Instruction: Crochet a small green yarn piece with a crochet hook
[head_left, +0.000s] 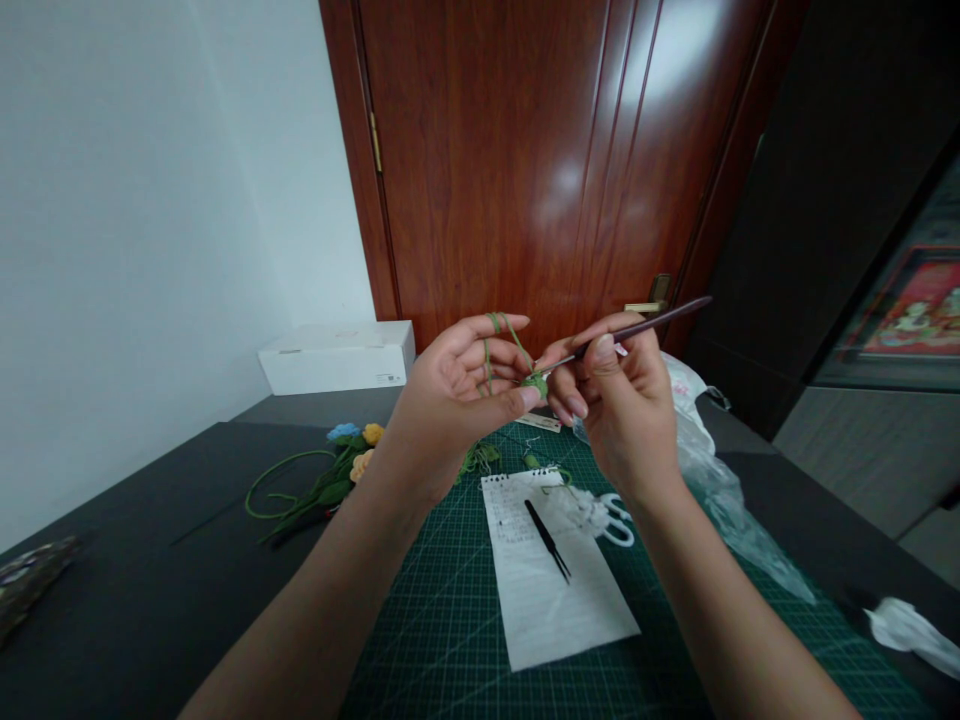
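Observation:
Between thumb and fingers, my left hand (480,375) pinches a small green crochet piece (537,382). Green yarn (516,338) loops round its raised index finger and runs down to the piece. My right hand (619,390) grips a crochet hook (660,318) with a dark handle, slanting up to the right. The hook's metal tip meets the green piece; whether it passes through a stitch I cannot tell. Both hands are held up above the table, close together.
Below lies a green cutting mat (427,600) with a handwritten sheet (555,610), black tweezers (547,540) and a white scissors-like handle (616,522). Crocheted flowers (352,455) lie left. A white box (337,358) stands behind; a clear plastic bag (739,520) lies right.

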